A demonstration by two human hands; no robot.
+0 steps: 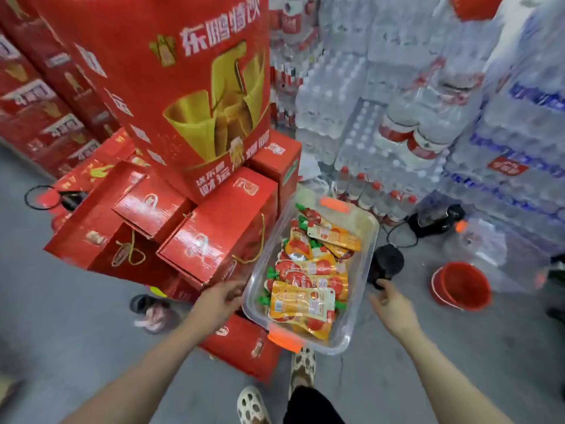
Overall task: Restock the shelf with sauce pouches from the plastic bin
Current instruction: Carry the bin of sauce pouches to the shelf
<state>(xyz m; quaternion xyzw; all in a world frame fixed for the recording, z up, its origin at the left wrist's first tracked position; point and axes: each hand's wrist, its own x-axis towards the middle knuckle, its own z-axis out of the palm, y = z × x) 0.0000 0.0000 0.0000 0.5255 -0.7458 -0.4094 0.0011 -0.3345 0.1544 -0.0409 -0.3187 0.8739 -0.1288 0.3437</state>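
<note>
A clear plastic bin [365, 228] with orange latches rests tilted on stacked red gift boxes in the middle of the head view. It holds several orange-and-red sauce pouches [305, 301] with green caps, lying in a loose pile. My left hand [221, 298] is at the bin's left long rim, fingers curled against it. My right hand [388, 298] hovers just right of the bin, fingers apart, holding nothing and not touching the rim. No shelf is in view.
Red gift boxes [211, 231] are stacked left of the bin, under a tall red display carton [171, 87]. Shrink-wrapped water bottle packs [428, 102] fill the back and right. A red bucket [461, 286], a black round object [386, 264] and cables lie on the grey floor.
</note>
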